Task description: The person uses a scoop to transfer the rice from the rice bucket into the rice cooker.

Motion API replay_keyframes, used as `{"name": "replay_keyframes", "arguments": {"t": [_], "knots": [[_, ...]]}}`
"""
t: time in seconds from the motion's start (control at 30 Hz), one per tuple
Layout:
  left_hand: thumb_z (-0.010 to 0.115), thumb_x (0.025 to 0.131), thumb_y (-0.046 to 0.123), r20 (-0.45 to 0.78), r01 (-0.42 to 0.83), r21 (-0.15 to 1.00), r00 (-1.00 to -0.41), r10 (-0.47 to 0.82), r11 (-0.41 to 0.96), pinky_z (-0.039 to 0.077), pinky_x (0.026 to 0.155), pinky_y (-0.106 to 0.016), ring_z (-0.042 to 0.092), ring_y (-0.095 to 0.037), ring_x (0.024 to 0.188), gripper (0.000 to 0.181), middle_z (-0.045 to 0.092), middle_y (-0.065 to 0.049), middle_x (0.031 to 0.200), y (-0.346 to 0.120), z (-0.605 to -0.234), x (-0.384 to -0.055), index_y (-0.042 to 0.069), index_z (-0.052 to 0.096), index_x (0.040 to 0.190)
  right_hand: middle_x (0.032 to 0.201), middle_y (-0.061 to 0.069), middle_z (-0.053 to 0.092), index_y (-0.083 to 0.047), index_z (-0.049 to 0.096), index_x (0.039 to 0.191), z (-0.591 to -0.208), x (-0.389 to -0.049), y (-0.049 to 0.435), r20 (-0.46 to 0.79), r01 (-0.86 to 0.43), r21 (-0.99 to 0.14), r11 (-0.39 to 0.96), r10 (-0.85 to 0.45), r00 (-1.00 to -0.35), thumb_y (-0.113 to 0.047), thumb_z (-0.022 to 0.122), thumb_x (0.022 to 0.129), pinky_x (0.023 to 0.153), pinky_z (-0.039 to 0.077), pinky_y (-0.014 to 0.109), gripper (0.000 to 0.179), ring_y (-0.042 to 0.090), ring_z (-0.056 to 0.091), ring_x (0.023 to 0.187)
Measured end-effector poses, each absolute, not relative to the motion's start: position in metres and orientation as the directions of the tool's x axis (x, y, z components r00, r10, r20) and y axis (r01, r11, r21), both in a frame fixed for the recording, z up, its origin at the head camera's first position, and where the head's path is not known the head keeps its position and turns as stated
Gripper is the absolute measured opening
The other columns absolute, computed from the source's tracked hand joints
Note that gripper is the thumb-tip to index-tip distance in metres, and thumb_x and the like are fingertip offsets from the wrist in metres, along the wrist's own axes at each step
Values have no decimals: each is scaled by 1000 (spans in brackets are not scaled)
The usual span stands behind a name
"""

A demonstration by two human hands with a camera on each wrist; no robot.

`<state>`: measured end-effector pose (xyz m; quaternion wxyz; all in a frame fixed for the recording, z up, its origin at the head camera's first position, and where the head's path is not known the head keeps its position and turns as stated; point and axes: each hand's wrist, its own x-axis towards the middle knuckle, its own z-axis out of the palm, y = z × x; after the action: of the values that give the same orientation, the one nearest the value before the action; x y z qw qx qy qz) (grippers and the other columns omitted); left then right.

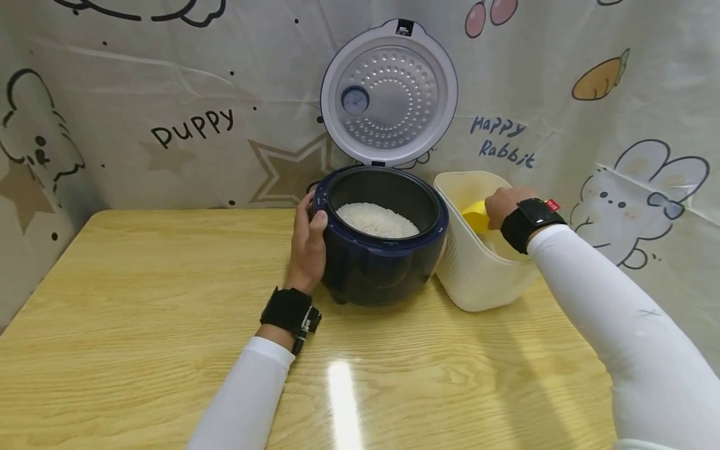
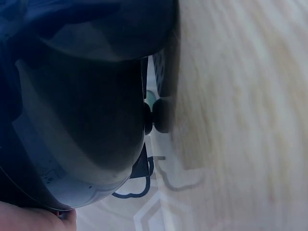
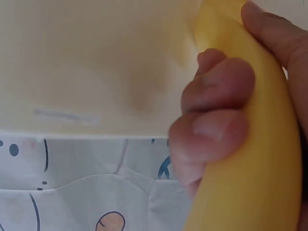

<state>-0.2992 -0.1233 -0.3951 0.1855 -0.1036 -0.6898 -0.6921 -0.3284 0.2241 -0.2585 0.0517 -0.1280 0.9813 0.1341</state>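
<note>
A dark blue rice cooker (image 1: 382, 269) stands on the table with its lid (image 1: 394, 94) raised, and white rice (image 1: 375, 220) lies in its inner pot. My left hand (image 1: 308, 247) rests against the cooker's left side, its fingers laid along the outer wall; the left wrist view catches only a bit of that hand (image 2: 36, 219) beside the glossy body. On the right, my right hand (image 1: 506, 205) grips a yellow scoop (image 1: 477, 217) inside a cream bin (image 1: 478, 275). Curled fingers wrap the thick yellow handle (image 3: 255, 178) in the right wrist view. The scoop's lower end is hidden.
The wooden table (image 1: 169, 300) extends to the left and in front of the cooker. Behind it hangs a printed cloth (image 1: 197, 169), close to the raised lid. The bin stands right beside the cooker. A cord (image 2: 139, 195) shows behind the cooker.
</note>
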Motion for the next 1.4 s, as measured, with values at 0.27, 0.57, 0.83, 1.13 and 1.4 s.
{"name": "replay_keyframes", "arguments": {"t": [0.27, 0.57, 0.83, 1.13, 1.4], "knots": [[41, 93, 55, 418, 419, 908, -902, -107, 17, 32, 123, -47, 44, -26, 139, 75, 41, -12, 158, -120, -390, -299, 19, 33, 159, 75, 7, 61, -3, 66, 88, -260, -333, 231, -175, -276, 197, 941, -243, -954, -20, 73, 88, 62, 41, 35, 19, 26, 55, 67], [40, 93, 58, 383, 378, 924, -917, -115, 65, 29, 126, -52, 40, -27, 144, 78, 37, -12, 163, -127, -394, -301, 22, 31, 161, 77, 6, 65, -2, 69, 97, -259, -329, 234, -247, -334, 215, 918, -280, -928, -28, 77, 89, 63, 42, 31, 28, 22, 57, 67], [41, 93, 57, 399, 393, 917, -907, -134, 68, 30, 124, -51, 41, -27, 141, 77, 39, -14, 160, -133, -396, -303, 20, 32, 160, 75, 4, 63, -5, 70, 91, -254, -320, 236, -303, -398, 266, 878, -316, -899, -25, 79, 85, 62, 41, 31, 23, 22, 56, 68], [41, 93, 56, 407, 401, 914, -904, -134, 70, 30, 123, -52, 42, -27, 139, 76, 39, -14, 159, -135, -397, -305, 20, 33, 160, 64, -2, 55, -9, 69, 72, -245, -311, 242, -414, -418, 319, 851, -272, -869, -23, 78, 78, 55, 34, 25, 18, 17, 52, 61], [41, 92, 56, 412, 409, 911, -902, -127, 52, 29, 123, -52, 41, -28, 139, 77, 39, -15, 159, -133, -398, -304, 19, 33, 159, 59, -6, 57, -13, 73, 70, -241, -316, 245, -600, -308, 235, 922, -112, -792, -28, 74, 84, 52, 42, 21, 21, 11, 54, 55]]}}
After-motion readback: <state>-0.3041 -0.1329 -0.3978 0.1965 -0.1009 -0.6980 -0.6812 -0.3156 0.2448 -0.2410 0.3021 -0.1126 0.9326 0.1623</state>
